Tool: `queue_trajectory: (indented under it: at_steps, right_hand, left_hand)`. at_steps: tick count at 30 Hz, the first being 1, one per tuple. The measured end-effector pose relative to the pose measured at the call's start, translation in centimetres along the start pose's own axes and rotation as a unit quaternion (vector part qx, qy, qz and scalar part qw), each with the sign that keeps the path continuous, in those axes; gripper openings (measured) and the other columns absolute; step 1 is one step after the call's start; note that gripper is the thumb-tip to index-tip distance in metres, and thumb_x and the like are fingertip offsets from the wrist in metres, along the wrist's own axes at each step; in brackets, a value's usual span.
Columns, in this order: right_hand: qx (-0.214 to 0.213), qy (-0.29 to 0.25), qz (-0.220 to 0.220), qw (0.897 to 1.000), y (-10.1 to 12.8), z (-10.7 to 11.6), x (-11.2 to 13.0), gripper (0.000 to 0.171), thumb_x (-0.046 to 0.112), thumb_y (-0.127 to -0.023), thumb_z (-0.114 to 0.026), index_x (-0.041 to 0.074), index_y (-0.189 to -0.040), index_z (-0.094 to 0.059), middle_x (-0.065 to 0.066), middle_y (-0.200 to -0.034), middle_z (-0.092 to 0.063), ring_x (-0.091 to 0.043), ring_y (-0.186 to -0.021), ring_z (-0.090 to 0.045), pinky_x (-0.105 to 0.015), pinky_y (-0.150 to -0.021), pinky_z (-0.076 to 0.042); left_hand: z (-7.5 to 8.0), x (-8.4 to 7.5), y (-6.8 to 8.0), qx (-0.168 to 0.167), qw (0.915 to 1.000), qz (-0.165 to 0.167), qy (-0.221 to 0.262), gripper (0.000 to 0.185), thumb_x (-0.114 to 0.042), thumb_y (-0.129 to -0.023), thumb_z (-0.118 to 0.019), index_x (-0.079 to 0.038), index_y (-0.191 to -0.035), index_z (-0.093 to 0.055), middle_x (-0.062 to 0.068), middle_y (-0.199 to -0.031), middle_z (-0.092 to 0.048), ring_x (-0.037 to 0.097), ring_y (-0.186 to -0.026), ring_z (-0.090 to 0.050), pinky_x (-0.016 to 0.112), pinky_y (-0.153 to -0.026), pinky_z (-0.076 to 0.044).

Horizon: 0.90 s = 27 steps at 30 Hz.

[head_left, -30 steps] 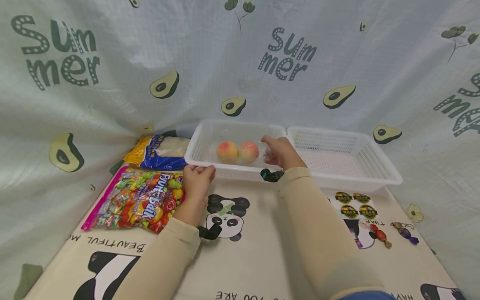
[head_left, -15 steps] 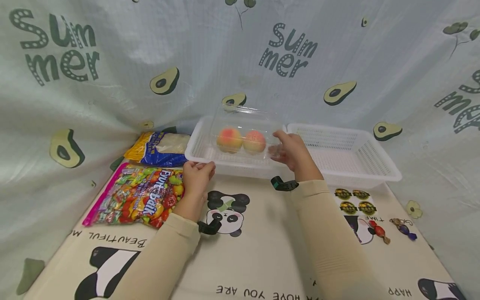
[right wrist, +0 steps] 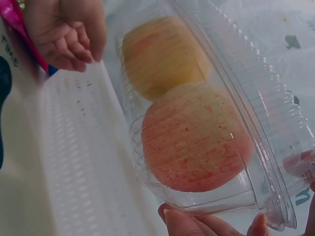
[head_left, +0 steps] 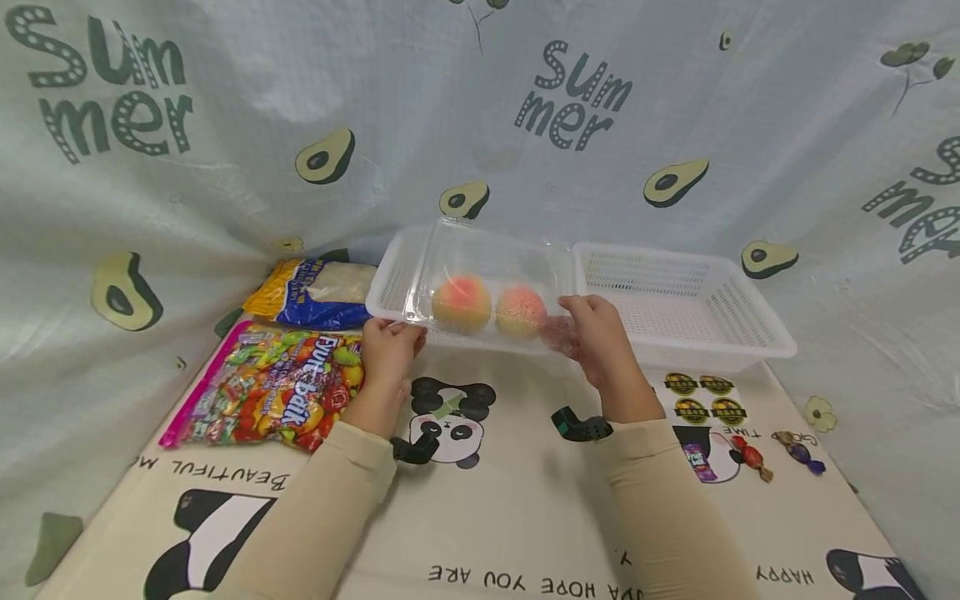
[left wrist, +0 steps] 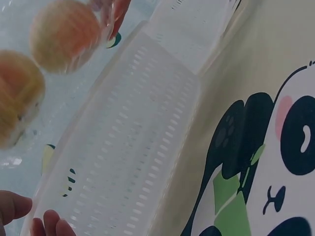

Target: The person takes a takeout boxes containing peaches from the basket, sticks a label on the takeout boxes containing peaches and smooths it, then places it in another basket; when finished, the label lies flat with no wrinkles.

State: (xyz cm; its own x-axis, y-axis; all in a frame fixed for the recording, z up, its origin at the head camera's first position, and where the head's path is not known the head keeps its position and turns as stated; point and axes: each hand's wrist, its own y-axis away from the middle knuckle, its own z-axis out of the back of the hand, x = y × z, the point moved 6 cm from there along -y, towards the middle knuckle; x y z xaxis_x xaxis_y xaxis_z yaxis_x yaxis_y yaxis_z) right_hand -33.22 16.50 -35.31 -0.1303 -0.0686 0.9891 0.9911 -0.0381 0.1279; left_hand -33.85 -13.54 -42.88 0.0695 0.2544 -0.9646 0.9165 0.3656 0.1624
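A fruit-candy bag (head_left: 270, 398) lies at the far left of the tabletop (head_left: 517, 508). Beside it, the left hand (head_left: 390, 354) curls its grip over the near rim of the left white basket (head_left: 393, 283). Above that basket, a clear clamshell box (head_left: 487, 279) with two peaches (head_left: 489, 308) hangs tilted, pinched at its right end by the right hand (head_left: 600, 342). A second white basket (head_left: 675, 304) sits rightmost.

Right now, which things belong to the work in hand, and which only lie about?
In hand: clear plastic clamshell box with two peaches, held by right hand; left white plastic basket, steadied by left hand.

Lying about: right white basket, colourful candy bag, blue-yellow bag, wrapped sweets.
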Motion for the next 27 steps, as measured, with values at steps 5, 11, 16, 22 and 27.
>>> queue_trajectory:
  at_steps: [5,11,16,22,27]
  right_hand:
    - [0.011,0.01,0.0,1.0,1.8,0.8,-0.9,0.039,0.032,-0.104,-0.049,0.001,-0.129,-0.044,-0.009,-0.102,-0.071,-0.013,-0.085,-0.075,-0.031,-0.078,-0.063]
    - [0.02,0.01,0.01,1.0,3.3,1.9,-2.0,0.025,0.026,-0.103,-0.046,0.003,-0.113,-0.046,-0.007,-0.095,-0.069,-0.014,-0.084,-0.075,-0.025,-0.067,-0.059]
    - [0.023,-0.001,0.005,1.0,4.5,2.5,-3.1,0.022,0.025,-0.105,-0.05,0.003,-0.106,-0.044,-0.003,-0.089,-0.069,-0.011,-0.079,-0.073,-0.023,-0.065,-0.057]
    - [0.009,0.018,-0.006,1.0,6.1,3.1,-4.1,0.027,0.025,-0.105,-0.051,0.0,-0.113,-0.046,-0.005,-0.097,-0.067,-0.011,-0.083,-0.072,-0.026,-0.072,-0.06]
    - [0.007,0.031,-0.017,0.999,7.1,3.6,-5.1,0.031,0.025,-0.105,-0.05,-0.002,-0.121,-0.046,-0.011,-0.105,-0.065,-0.015,-0.089,-0.073,-0.031,-0.08,-0.063]
  left_hand:
    - [0.1,0.1,-0.3,-0.017,0.9997,-0.012,-0.008,0.052,-0.018,-0.095,-0.075,-0.007,-0.136,-0.045,0.01,-0.115,-0.061,0.019,-0.099,-0.065,0.021,-0.078,-0.06]
    - [0.0,-0.3,-0.2,-0.024,0.9987,-0.036,-0.026,0.056,-0.018,-0.089,-0.079,-0.002,-0.133,-0.047,0.015,-0.114,-0.065,0.022,-0.096,-0.067,0.026,-0.079,-0.059]
    - [-0.1,-0.3,-0.1,-0.006,0.9993,-0.036,-0.009,0.061,-0.013,-0.092,-0.076,-0.002,-0.141,-0.042,0.015,-0.123,-0.064,0.025,-0.106,-0.07,0.034,-0.092,-0.06]
    - [0.0,0.0,0.0,0.001,0.9998,-0.017,0.013,0.058,-0.013,-0.093,-0.076,-0.006,-0.139,-0.041,0.011,-0.112,-0.064,0.019,-0.097,-0.071,0.027,-0.085,-0.061]
    - [-0.1,-0.1,-0.1,0.004,0.9997,-0.018,0.015,0.057,-0.014,-0.092,-0.077,-0.007,-0.136,-0.042,0.009,-0.108,-0.066,0.022,-0.097,-0.072,0.026,-0.082,-0.062]
